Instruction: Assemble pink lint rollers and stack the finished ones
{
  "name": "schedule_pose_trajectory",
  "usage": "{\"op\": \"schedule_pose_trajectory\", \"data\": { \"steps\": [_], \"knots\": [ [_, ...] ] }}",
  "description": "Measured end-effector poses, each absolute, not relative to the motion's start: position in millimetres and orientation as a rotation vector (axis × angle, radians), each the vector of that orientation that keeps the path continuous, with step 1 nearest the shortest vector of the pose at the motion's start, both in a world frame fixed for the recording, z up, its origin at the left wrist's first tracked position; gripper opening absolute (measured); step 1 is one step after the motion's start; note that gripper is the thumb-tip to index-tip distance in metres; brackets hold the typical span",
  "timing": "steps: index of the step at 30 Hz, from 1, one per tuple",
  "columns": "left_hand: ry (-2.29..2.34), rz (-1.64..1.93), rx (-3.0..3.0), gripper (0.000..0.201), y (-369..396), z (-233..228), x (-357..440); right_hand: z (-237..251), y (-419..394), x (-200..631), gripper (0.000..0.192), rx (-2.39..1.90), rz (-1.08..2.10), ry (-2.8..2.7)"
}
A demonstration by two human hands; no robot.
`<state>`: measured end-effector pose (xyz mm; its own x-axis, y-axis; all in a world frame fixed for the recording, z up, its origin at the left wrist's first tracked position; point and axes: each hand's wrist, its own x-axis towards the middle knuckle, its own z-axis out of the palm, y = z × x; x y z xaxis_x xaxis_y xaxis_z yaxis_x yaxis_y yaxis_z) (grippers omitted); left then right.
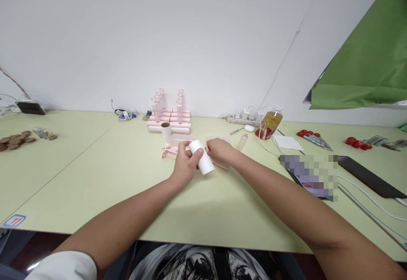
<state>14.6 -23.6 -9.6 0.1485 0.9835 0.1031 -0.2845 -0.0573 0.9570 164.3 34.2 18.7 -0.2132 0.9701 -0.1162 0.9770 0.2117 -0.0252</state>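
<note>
Scanning from the far left of the pale green tabletop (79,174), I see a small heap of round brown wooden discs (14,140) near the edge, with a little clear glass jar lying on its side (43,133) just beside it. Further along, against the white wall, a coiled white cable (124,115) rests near a stack of pale pink cylindrical tubes (170,120), some of which stand upright on it. In front of that stack stands an upright white roll with a brown cardboard core (165,132), and a flat pink plastic piece (170,152) lies just below it.

My left hand (184,165) is at the table's middle, fingers and thumb curled tight around the upper end of a white paper cylinder (202,157), which is tilted and held just above the surface. My right hand (220,151) sits just beside it, fingers bent at the roll's side; I cannot tell whether they pinch anything.

To the right, a white power strip with plugs (243,118) lies along the wall, a plastic bottle of amber liquid with a red label (269,124) leans near it, and a folded white paper sheet (288,142) follows. Two clusters of red-handled metal tools (313,138) lie further on, then a dark flat tablet (369,176), with a green fabric sheet (369,55) hanging above.
</note>
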Motion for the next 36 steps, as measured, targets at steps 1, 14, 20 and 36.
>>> {"op": "schedule_pose_trajectory", "data": {
  "steps": [1,14,20,36],
  "knots": [
    [0.842,1.268,1.127,0.054,-23.4,-9.6,15.0,17.4,33.8,165.0,0.018,1.923,-0.15,2.392],
    [0.94,1.295,1.184,0.055,-22.8,-7.7,14.9,16.6,19.8,185.2,0.014,2.259,-0.225,2.574],
    [0.888,1.348,0.999,0.06,-22.1,-3.6,15.4,24.6,-23.1,193.1,0.03,2.619,-1.827,2.65],
    [0.783,1.295,0.896,0.054,-29.6,-8.9,20.2,-4.6,-45.7,176.7,0.045,2.584,-2.122,2.792]
  ]
}}
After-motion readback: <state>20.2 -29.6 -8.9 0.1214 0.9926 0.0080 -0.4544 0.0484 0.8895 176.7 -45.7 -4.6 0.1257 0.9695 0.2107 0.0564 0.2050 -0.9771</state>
